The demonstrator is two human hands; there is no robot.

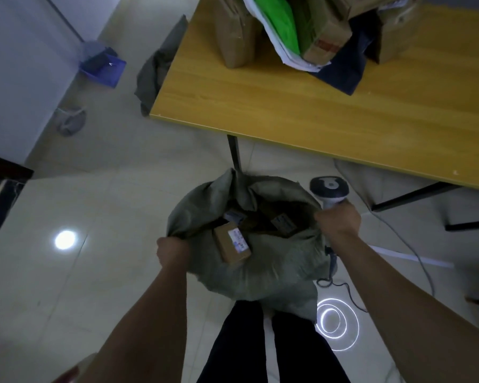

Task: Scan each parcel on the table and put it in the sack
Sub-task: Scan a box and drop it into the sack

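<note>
Sack point(274, 272), one box point(230, 244) atop (more shadowed), left hand point(173, 250) gripping rim point(271, 181), right hand point(339, 221) gripping rim and scanner point(328, 187)

Stretched both bare forearms downward, clenched left hand point(172, 251) on sack point(274, 272) rim, fisted right hand point(338, 222) round scanner point(328, 189) and rim.

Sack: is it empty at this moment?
No, a labelled brown box lies inside the open sack, whose rim the left hand grips while the right hand holds the scanner.
</note>
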